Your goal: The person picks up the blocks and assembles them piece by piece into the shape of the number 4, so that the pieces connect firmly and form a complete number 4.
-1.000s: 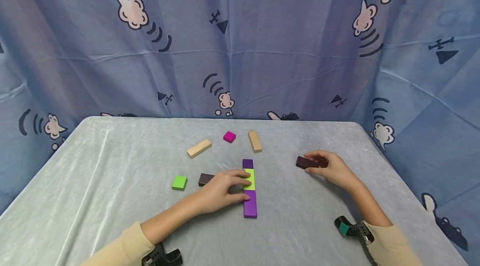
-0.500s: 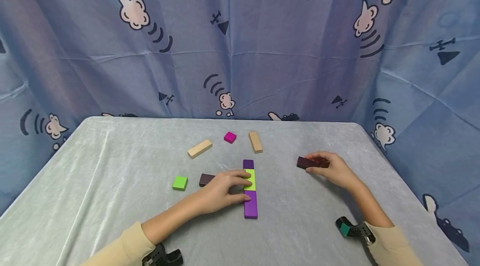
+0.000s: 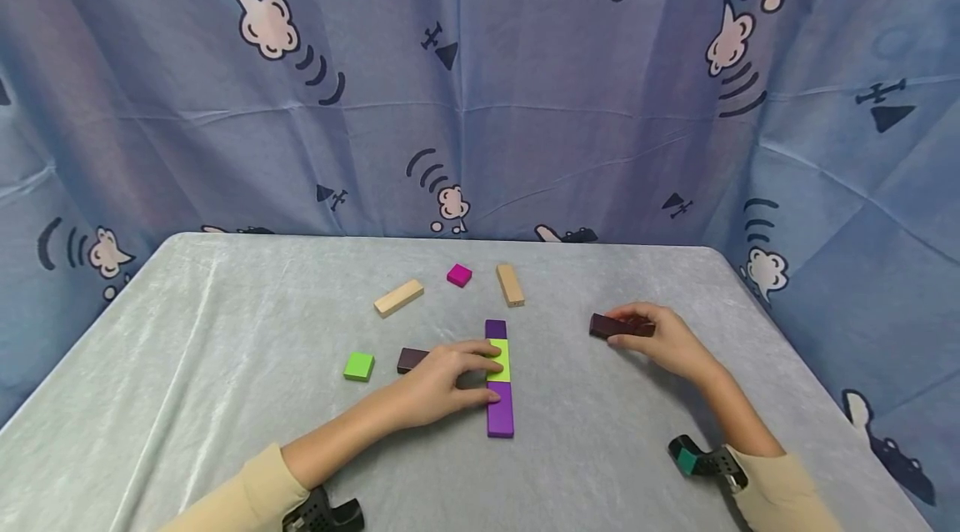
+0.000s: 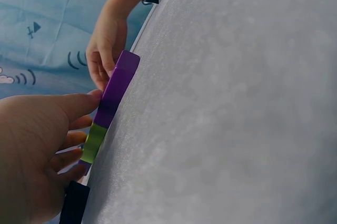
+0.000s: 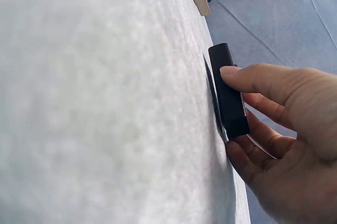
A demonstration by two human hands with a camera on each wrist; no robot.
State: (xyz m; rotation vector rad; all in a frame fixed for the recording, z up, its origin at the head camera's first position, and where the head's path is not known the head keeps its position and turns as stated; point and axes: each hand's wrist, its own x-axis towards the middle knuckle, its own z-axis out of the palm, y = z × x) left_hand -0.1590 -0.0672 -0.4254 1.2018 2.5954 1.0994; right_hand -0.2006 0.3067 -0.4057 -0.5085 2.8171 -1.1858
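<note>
In the head view, a row of wooden blocks lies on the table: a dark purple block (image 3: 496, 328) at the far end, a yellow-green one (image 3: 502, 367) in the middle, and a longer purple one (image 3: 501, 415) nearest me. My left hand (image 3: 441, 382) rests against this row from the left, thumb at the purple block, fingertips on the yellow-green one. At the right, my right hand (image 3: 667, 340) holds a dark brown block (image 3: 609, 327) between thumb and fingers. In the right wrist view this dark block (image 5: 227, 89) is just over the cloth, its shadow beside it.
Under my left hand's side a second dark brown block (image 3: 411, 360) is partly hidden; a green block (image 3: 359, 366) lies left of it. Farther back are two plain wood blocks, left (image 3: 399, 298) and right (image 3: 510, 285), with a magenta block (image 3: 459, 274) between. A blue curtain (image 3: 375, 82) hangs behind the table.
</note>
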